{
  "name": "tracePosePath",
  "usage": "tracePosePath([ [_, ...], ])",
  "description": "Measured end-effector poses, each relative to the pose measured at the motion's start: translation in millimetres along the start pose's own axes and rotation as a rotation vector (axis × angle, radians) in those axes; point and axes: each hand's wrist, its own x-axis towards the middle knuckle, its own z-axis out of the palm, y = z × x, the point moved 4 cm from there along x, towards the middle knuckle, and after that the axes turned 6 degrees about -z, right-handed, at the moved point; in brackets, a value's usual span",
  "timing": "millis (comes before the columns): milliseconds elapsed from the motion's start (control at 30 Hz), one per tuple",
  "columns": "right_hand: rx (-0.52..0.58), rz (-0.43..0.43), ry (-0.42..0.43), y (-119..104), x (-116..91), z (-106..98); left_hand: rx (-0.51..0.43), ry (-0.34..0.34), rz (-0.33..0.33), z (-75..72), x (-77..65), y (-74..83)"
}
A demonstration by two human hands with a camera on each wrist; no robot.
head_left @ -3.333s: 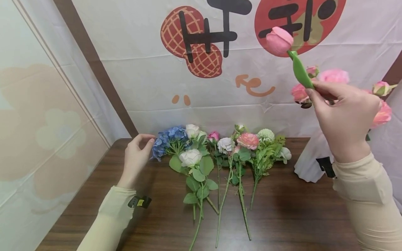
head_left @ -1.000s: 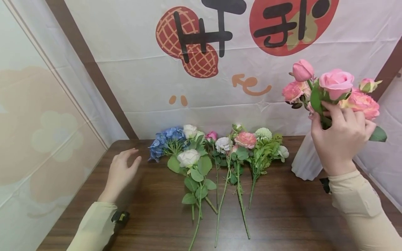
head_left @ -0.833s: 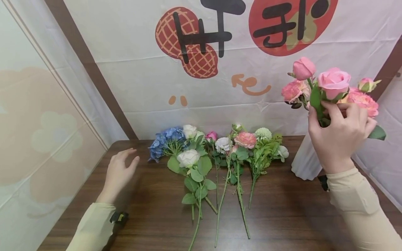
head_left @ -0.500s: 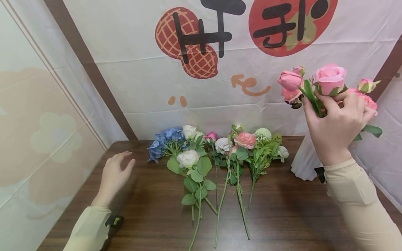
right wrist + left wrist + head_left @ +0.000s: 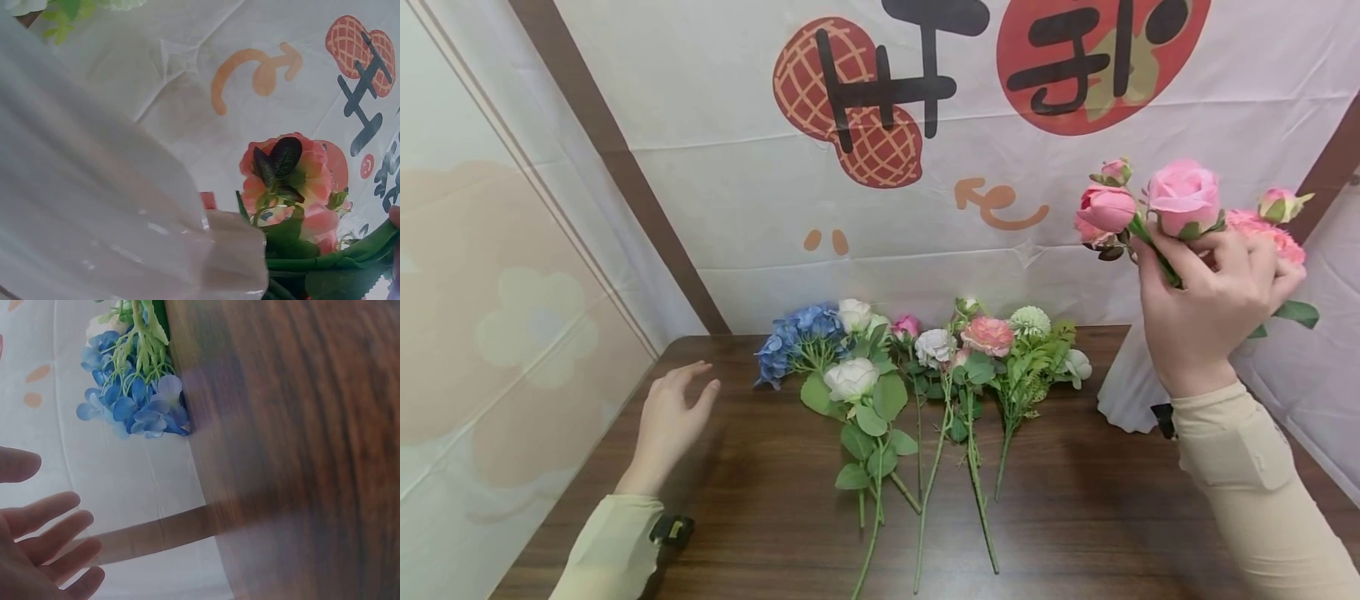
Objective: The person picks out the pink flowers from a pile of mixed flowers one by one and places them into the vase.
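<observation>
My right hand (image 5: 1213, 308) pinches the green stem of a pink tulip (image 5: 1107, 208) among the flowers above the white fluted vase (image 5: 1127, 383). A pink rose (image 5: 1183, 196) stands right above the fingers, with coral-pink blooms (image 5: 1273, 237) behind them. In the right wrist view, green stems (image 5: 331, 259) run to the mouth of the vase (image 5: 237, 256), and a fingertip shows at the right edge. My left hand (image 5: 673, 417) hovers over the table's left side, fingers loosely spread and holding nothing. A blue hydrangea (image 5: 801, 337) lies nearest to it.
On the dark wooden table (image 5: 760, 533) several stems lie in a row: a white rose (image 5: 852, 379), a peach flower (image 5: 987, 335), a pale green pompon flower (image 5: 1030, 321) and leafy sprigs. A printed cloth (image 5: 760, 208) hangs just behind the table.
My right hand has brought the tulip down from in front of the cloth to the vase, where its head now tilts left. My left hand has drawn back from the hydrangea toward the lower left.
</observation>
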Motion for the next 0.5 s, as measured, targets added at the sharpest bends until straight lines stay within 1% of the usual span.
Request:
tracePosePath([
  [267, -0.028, 0.001, -0.018, 11.0, -6.6, -5.2, -0.004, 0.000, 0.001, -0.5, 1.2, 0.5],
  [500, -0.027, -0.006, -0.031, 17.0, -10.6, -7.2, 0.002, 0.002, -0.006, 0.8, 0.7, -1.5],
])
